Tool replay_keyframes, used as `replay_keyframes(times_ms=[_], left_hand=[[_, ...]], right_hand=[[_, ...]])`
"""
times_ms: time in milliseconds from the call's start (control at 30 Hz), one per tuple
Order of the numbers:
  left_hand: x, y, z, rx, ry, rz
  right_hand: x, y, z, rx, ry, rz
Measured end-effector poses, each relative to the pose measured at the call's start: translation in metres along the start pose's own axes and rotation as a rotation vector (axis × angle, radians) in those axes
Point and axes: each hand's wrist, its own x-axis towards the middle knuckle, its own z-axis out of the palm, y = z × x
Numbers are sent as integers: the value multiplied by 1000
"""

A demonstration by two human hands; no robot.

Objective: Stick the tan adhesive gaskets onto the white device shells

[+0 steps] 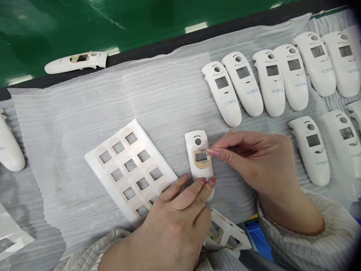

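A white plastic thermometer-like casing (207, 174) lies face up on the sheet, with a round hole near its top. Around its window sits a tan adhesive sticker (200, 164) with a rectangular cut-out. My right hand (254, 162) pinches the sticker's upper right edge between thumb and index finger. My left hand (180, 222) lies with fingers stretched out, two fingertips pressing on the lower end of the casing. Its other fingertip rests near the edge of a white sheet of framed stickers (122, 164), whose lower corner the hand covers.
Several white casings (222, 105) with blue lettering stand in rows at right. One more casing (63, 66) lies at the far dark edge, another (9, 146) at far left. Peeled sticker backing (239, 237) lies by my right sleeve. Wrinkled foam sheet (84, 105) covers the table.
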Motion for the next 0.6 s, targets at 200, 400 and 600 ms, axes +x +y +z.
replay_keyframes(times_ms=[200, 400, 600], left_hand=[[1, 0, -4, 2, -11, 7], [-1, 1, -1, -8, 36, -2], [1, 1, -1, -19, 29, 0]], right_hand=[[0, -1, 1, 8, 3, 3], [0, 0, 3, 16, 13, -17], [0, -1, 3, 4, 27, -24]])
